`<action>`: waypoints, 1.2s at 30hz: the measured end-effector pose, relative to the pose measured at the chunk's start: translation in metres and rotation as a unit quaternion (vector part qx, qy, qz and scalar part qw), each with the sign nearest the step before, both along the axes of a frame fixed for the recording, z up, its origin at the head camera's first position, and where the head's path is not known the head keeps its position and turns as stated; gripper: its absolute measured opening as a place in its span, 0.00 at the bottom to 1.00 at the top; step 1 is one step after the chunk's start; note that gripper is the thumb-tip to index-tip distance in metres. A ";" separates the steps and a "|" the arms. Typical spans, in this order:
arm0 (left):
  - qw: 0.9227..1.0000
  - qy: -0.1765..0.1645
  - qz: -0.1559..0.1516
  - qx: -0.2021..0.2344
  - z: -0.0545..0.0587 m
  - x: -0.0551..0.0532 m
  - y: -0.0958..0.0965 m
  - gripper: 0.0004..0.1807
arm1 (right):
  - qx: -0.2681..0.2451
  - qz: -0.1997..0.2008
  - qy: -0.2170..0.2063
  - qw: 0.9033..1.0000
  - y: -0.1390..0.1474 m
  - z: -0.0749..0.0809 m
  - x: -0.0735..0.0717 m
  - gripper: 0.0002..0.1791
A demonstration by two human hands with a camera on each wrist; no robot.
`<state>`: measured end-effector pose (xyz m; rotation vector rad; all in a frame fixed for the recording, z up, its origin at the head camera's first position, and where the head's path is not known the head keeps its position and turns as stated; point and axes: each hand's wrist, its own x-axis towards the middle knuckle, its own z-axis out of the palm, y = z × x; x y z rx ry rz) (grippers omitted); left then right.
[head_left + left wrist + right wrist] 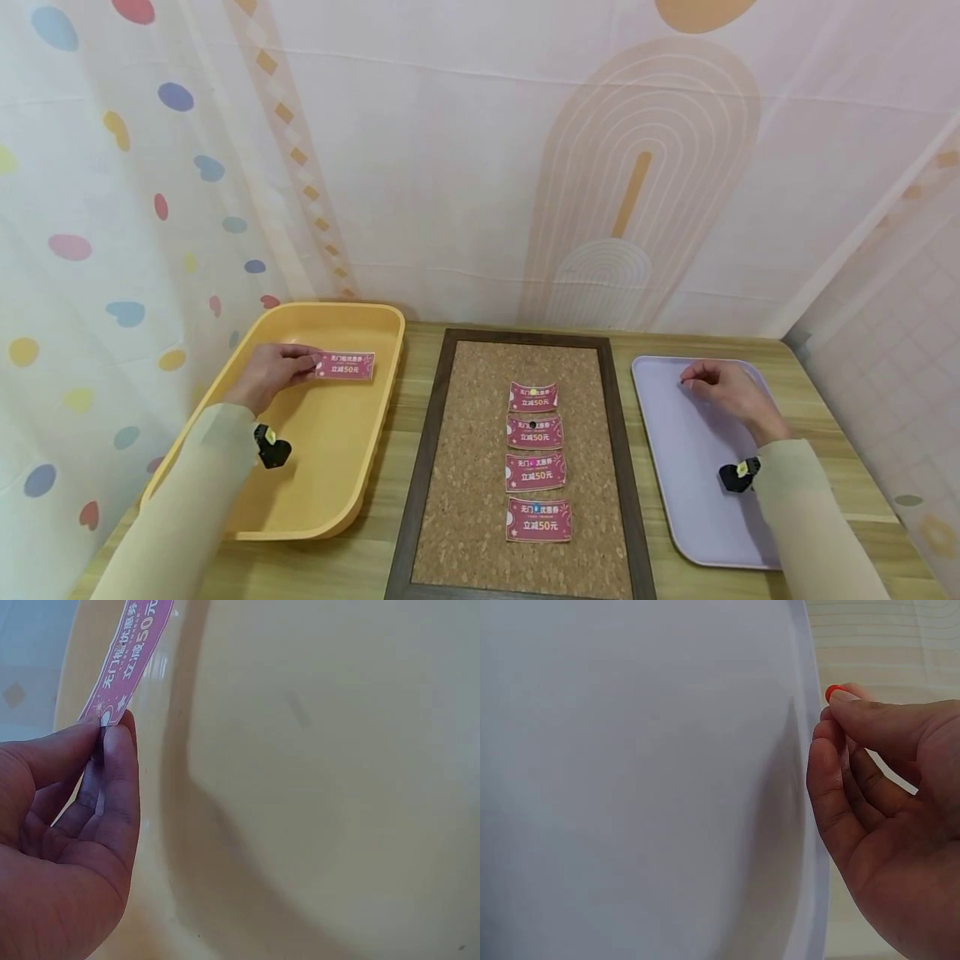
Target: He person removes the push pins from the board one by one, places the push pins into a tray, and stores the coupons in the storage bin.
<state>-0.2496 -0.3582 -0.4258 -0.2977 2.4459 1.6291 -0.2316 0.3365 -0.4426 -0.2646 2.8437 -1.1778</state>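
My left hand (279,371) pinches a pink coupon (347,366) by its left end, over the yellow tray (330,529). In the left wrist view the coupon (133,652) stands out from between thumb and fingertips. Over the lilac tray (693,500), my right hand (726,390) pinches a small red pushpin (835,692) between thumb and forefinger; only its rounded red head shows. Between the trays lies a cork board (465,467) bearing a column of several pink coupons, the nearest coupon (538,527) under a blue pin (536,507).
The board's dark wooden frame (625,467) stands between the two trays on the wood-grain table (397,450). A patterned curtain (450,167) hangs close behind and at the left side. Black wrist cameras sit on both wrists.
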 end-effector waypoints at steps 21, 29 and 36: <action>0.998 -0.006 -0.007 -0.069 -0.009 0.002 -0.003 0.23 | 0.002 0.006 -0.017 1.000 0.000 -0.008 -0.004 0.06; 0.999 -0.012 -0.004 -0.051 -0.012 0.003 -0.006 0.23 | 0.003 0.011 -0.017 1.000 0.001 -0.010 -0.004 0.06; 0.999 -0.017 -0.003 -0.046 -0.013 0.002 -0.007 0.21 | 0.002 0.009 -0.021 1.000 0.002 -0.010 -0.003 0.06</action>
